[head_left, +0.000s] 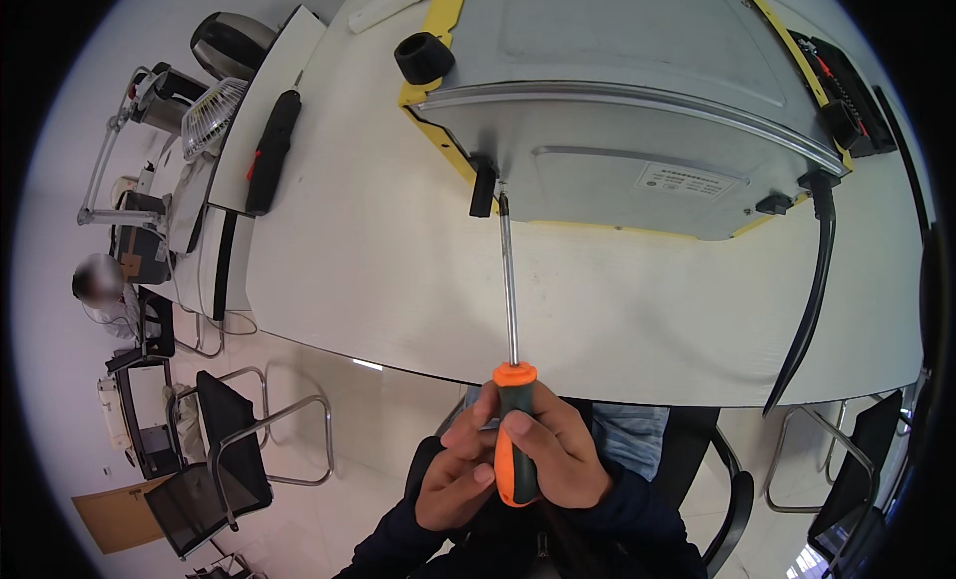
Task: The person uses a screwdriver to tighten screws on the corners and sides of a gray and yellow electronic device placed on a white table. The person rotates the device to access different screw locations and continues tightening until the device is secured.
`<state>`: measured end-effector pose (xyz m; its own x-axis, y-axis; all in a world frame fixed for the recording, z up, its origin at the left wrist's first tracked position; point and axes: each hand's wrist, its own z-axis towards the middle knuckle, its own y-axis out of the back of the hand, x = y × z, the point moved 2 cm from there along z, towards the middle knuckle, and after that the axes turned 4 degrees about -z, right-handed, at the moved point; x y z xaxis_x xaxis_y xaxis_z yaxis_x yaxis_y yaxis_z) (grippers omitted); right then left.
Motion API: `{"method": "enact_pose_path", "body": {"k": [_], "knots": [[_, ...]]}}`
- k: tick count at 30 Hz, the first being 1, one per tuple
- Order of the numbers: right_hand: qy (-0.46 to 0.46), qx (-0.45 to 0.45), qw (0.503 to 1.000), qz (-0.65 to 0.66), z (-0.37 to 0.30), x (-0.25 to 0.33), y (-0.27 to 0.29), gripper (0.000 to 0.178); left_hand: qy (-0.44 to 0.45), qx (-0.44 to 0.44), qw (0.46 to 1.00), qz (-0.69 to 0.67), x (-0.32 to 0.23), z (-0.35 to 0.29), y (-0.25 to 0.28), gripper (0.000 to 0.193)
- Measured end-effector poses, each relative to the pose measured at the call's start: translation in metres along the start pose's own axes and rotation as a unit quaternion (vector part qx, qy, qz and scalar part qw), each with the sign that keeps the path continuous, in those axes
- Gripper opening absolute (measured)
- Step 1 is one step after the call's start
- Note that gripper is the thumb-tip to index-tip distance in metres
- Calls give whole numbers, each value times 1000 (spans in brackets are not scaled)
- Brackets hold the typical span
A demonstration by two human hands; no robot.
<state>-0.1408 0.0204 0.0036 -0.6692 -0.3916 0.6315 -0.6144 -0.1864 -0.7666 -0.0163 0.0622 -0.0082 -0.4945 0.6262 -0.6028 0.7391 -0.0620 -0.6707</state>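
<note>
A long screwdriver (510, 290) with an orange and dark green handle points away from me over the table edge. My right hand (566, 448) wraps its handle, thumb along the top. From the other side, my left hand (460, 474) closes in with bent fingers against the handle; part of its grip is hidden. The shaft's tip meets the near face of a grey metal box (597, 171) with yellow edges, right beside a black protruding part (483, 187). The screw, if any, under the tip is too small to make out.
The box stands on a white table (398, 280). A black power cord (822, 280) hangs from its right end. Left lies a black electric screwdriver (273, 153); far right, a black tool case (846, 101). Chairs (234, 440) and a seated person (110, 295) are beyond the table's left.
</note>
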Motion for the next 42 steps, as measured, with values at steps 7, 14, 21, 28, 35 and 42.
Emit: {"method": "enact_pose_path", "body": {"k": [7, 14, 21, 28, 35, 42], "knots": [[-9, 18, 998, -60, -1, 5, 0, 30, -47, 21, 999, -17, -7, 2, -4, 60], [39, -7, 965, -260, -6, 16, -1, 41, -60, 80, 995, 22, -10, 7, -1, 52], [31, -26, 978, -206, -3, 7, -2, 38, -20, 16, 999, 25, -17, 7, -6, 52], [29, -17, 993, -111, -3, 3, -5, 37, -3, -4, 999, -54, -13, 1, -1, 58], [24, 2, 995, -98, -1, 4, -3, 34, -9, 29, 996, -89, -16, 8, -6, 62], [89, -30, 953, -286, 0, 14, -2, 32, -55, -16, 998, 2, -18, 8, -10, 56]]}}
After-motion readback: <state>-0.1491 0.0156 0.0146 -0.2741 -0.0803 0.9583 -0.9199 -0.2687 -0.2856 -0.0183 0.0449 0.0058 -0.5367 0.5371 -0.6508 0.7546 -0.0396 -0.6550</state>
